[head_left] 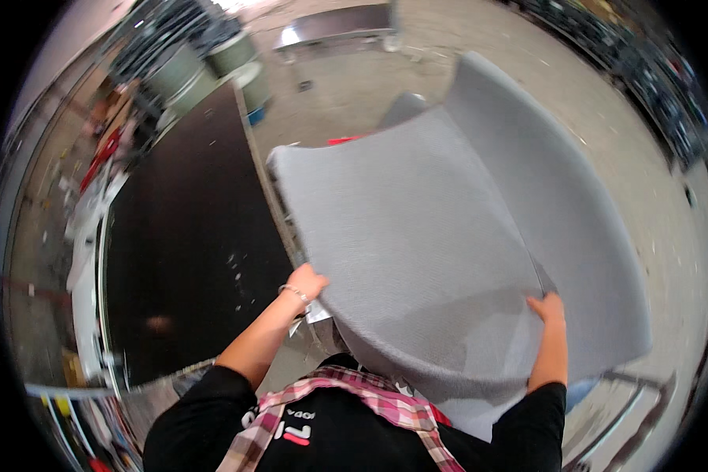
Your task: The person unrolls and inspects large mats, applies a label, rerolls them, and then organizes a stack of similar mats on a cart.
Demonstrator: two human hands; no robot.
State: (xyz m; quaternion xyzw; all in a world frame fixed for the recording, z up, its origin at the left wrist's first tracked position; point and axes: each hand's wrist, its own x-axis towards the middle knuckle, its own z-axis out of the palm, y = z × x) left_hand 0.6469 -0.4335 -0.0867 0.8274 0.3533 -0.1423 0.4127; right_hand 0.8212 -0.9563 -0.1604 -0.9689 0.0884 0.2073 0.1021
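A large grey upholstered seat piece (385, 228) with a raised, curved side panel (558, 181) stands right in front of me. Its grey fabric cover (417, 315) lies loosely over the near part, with a fold by the seam. My left hand (308, 282), a bracelet at its wrist, is closed on the cover at the near left edge. Over by the seam between seat and panel, my right hand (549, 305) is closed on the fabric, fingers partly hidden. Below, the cover hangs down close to my body.
To the left a dark brown worktable (189, 236) runs alongside the seat. Greenish drums (182, 79) stand beyond it. A low wheeled platform (334, 25) is at the back. Dark stacked items (637, 71) line the far right, and a metal tube frame (629, 417) stands near right.
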